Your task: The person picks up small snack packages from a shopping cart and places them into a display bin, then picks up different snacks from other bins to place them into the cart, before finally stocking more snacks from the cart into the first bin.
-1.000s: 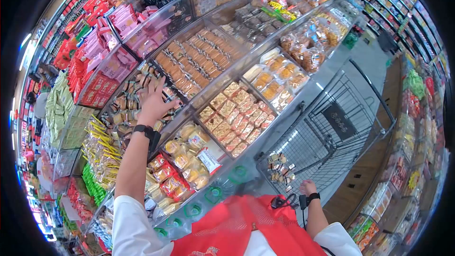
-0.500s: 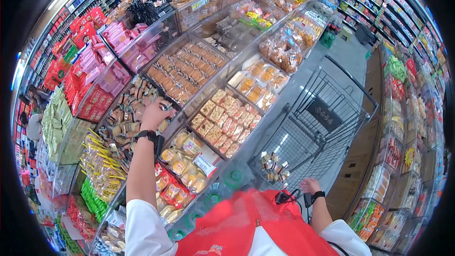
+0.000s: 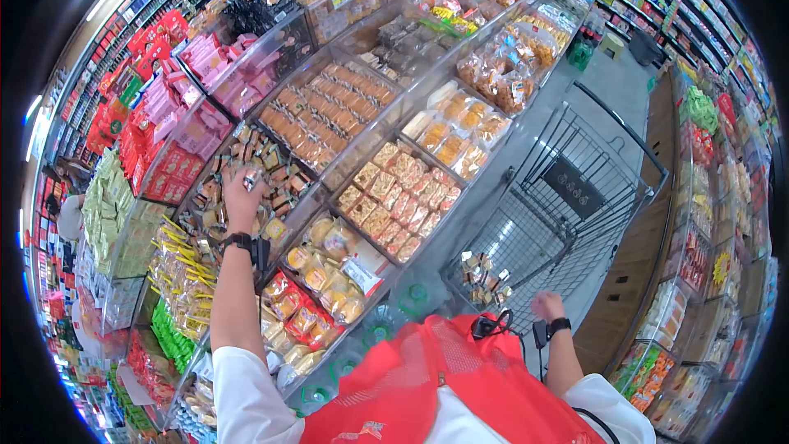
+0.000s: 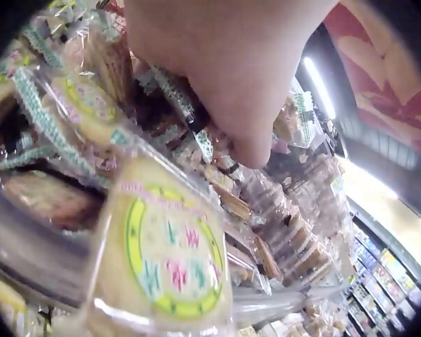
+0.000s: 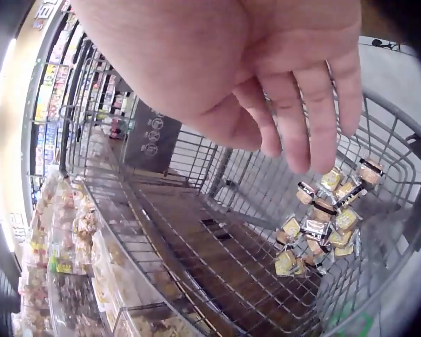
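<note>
In the head view my left hand [image 3: 241,201] reaches into a clear bin of small wrapped cakes [image 3: 283,189]. Between its thumb and fingers it pinches one small wrapped cake [image 3: 250,182], while others lie around and beneath. The left wrist view shows the thumb pointing down among clear wrappers with green-patterned edges, the other fingers mostly hidden. A yellow-ringed label marks a pale packet [image 4: 172,246] close to that camera. My right hand [image 5: 288,77] hangs over the shopping cart [image 3: 567,189], its fingers loosely extended and holding nothing. Several small wrapped cakes [image 5: 323,217] lie in the cart's basket.
Clear dividers separate neighbouring bins of brown biscuits [image 3: 329,111], nut-topped squares [image 3: 399,197] and round buns [image 3: 329,271]. Pink packets [image 3: 218,66] rise behind on the left. Beyond the cart runs a wooden-based shelf [image 3: 649,238] of packaged snacks.
My left hand has shifted leftward within the bin since half a second ago, and a small packet now shows at its fingers. The right hand stays by the cart, slightly raised.
</note>
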The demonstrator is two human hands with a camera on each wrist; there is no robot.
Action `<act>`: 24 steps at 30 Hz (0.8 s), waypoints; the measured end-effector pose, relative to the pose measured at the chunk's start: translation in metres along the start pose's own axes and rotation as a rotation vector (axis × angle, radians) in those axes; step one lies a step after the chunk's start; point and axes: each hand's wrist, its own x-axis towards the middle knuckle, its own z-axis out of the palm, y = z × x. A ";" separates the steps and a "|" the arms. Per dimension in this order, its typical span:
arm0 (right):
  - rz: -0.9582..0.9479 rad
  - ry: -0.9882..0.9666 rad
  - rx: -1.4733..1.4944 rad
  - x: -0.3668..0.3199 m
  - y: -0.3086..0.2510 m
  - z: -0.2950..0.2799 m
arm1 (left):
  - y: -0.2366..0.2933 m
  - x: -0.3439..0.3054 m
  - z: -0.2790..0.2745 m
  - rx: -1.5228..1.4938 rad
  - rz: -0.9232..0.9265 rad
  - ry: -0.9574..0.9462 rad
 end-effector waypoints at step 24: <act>-0.777 -1.072 -0.711 -0.064 -0.154 0.401 | -0.047 0.000 -0.045 -0.856 -0.684 0.374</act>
